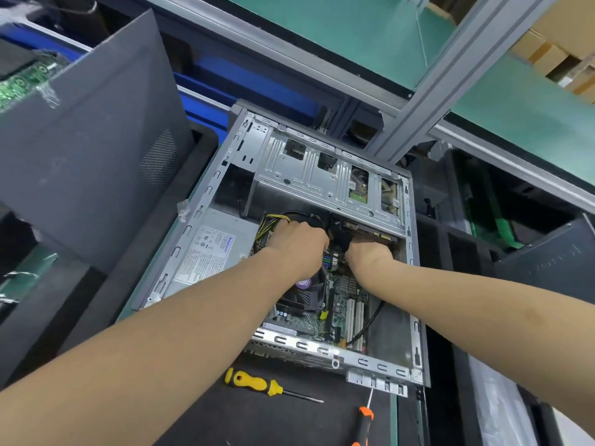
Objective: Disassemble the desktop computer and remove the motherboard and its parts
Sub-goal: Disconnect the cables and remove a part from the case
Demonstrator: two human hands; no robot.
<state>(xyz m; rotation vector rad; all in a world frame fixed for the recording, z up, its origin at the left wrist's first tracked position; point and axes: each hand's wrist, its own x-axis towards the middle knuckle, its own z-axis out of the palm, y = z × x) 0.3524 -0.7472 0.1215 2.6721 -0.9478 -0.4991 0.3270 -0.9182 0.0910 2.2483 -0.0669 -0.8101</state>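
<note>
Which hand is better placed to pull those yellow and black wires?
Probably left: the left hand sits on the yellow-black wires beside the power supply; the right hand is farther right.

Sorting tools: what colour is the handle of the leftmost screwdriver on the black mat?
Yellow with black patches, on the short screwdriver, best in the head view.

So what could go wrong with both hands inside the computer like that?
The left hand grips the cables; a hard tug might damage a plug or the motherboard. The right hand is tucked in just below the metal drive cage, whose thin edges could scratch skin. The yellow screwdriver lies loose beside the case and might roll away.
</note>
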